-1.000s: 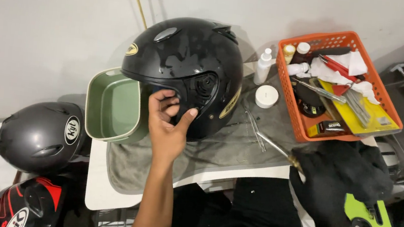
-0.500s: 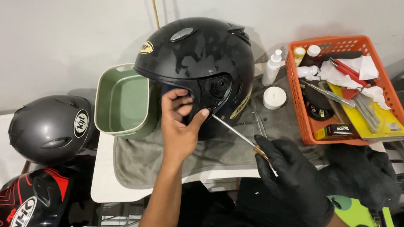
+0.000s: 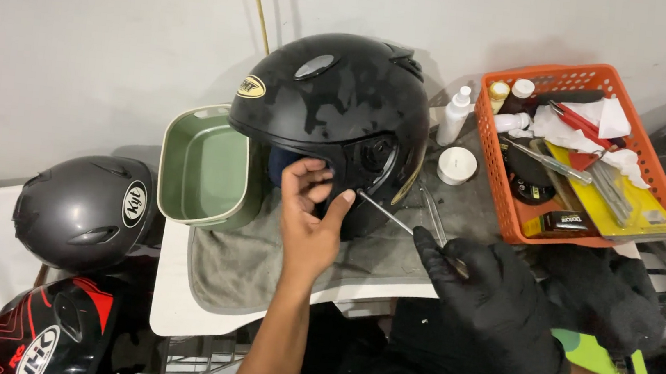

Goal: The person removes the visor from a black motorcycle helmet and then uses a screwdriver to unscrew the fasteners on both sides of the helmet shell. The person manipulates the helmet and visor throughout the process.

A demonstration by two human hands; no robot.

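A matte black camouflage helmet stands on a grey towel on a small white table. My bare left hand steadies the helmet's lower front edge, thumb and fingers on the rim. My right hand, in a black glove, holds a thin metal screwdriver. Its tip touches the helmet's side near the visor pivot.
A green basin stands left of the helmet. An orange basket of tools and rags is at the right, with a white bottle and white jar beside it. A grey helmet and a red-black helmet lie lower left.
My gloved right hand rose from the lower right with the screwdriver and brought its tip to the helmet's side. My left hand stayed on the helmet's lower edge.
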